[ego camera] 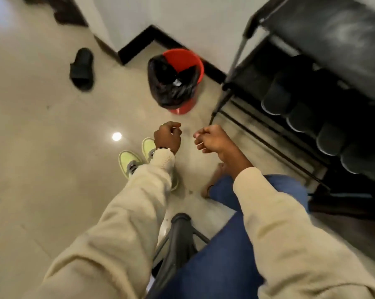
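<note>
Head view: left hand [168,137] curls empty over 2 lime sneakers [137,158]; right hand [210,139] has its grip curled, contents unclear. In this blur I risk mis-reaching and clipping the far red bin [178,80].

Lime-yellow sneakers [129,161]; red bucket [188,59], black liner [171,87]; black slipper [82,69]; cream sleeves [126,212]

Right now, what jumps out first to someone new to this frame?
The red bucket lined with a black bag, on the floor by the wall corner, is the loudest thing. Nearer the camera, the left hand and the right hand hover with curled fingers, nothing visible in them. A pair of lime-green sneakers sits on the floor under the left wrist.
</note>
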